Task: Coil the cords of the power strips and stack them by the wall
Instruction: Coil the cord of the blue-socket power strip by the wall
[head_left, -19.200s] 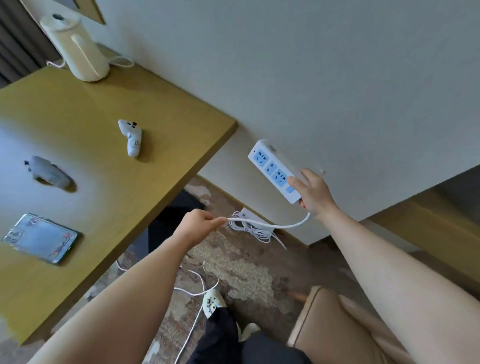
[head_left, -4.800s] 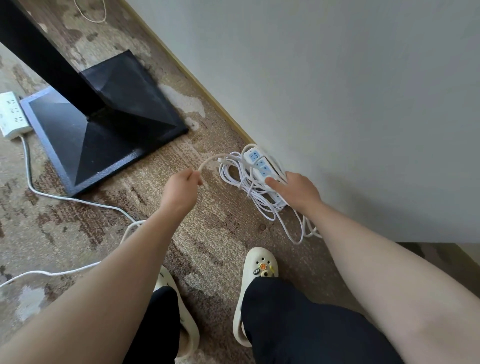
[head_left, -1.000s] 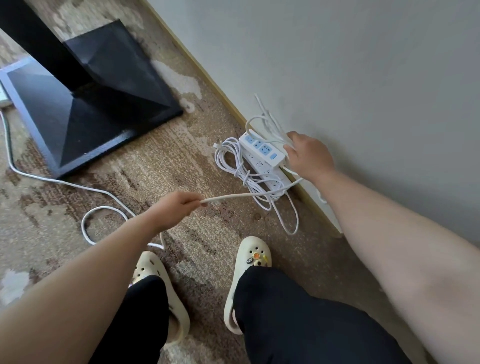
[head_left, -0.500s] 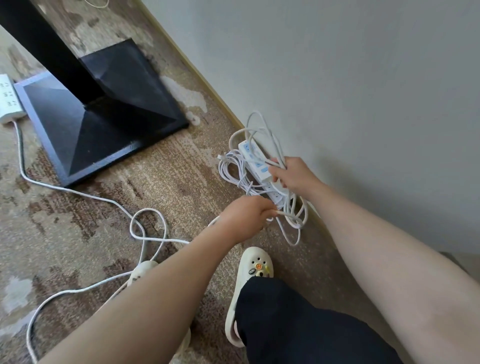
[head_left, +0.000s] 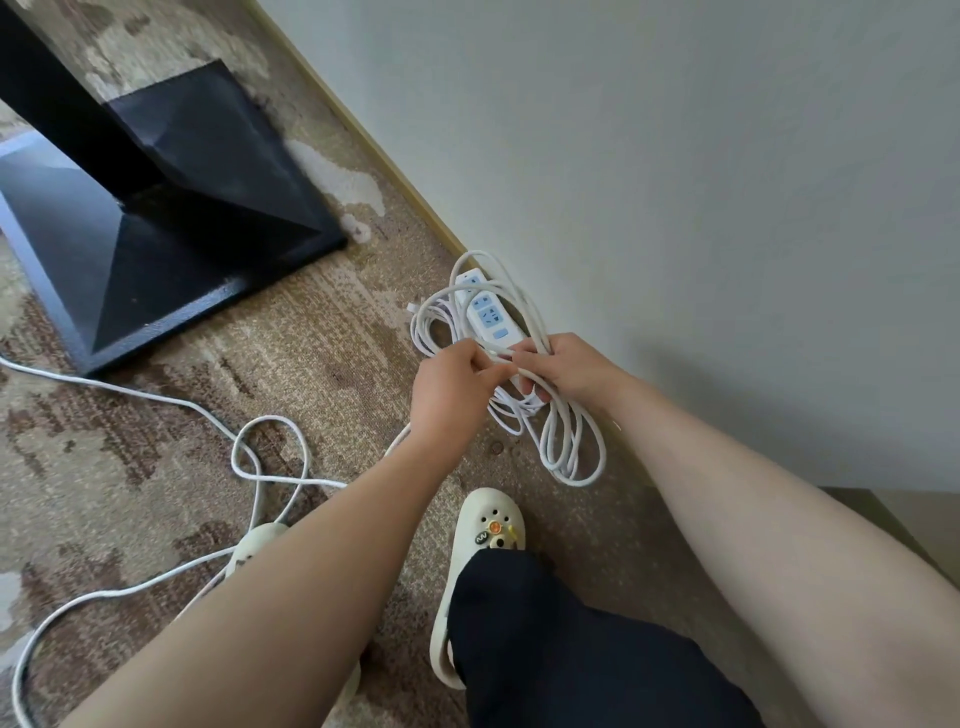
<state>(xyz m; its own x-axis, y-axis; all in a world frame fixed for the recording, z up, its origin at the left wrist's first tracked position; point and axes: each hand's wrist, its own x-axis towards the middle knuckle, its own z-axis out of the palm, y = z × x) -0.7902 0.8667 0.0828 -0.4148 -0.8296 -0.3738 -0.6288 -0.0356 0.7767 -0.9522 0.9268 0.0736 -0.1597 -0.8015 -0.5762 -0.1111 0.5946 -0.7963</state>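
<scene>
Now that the left hand has pinched another loop of thin white cord over to the gripping right hand, the coil's growing nicely.

Dark trousers, cream clogs, bare forearms.

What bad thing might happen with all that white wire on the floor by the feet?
1. The loose cord lies in loops on the carpet beside the left shoe, so a step might catch it and cause a trip.
2. That cord crosses itself, so pulling it in may tighten a knot.
3. The right hand grips many coils at once while the left hand pinches a strand; some loops might slip and come undone.
</scene>
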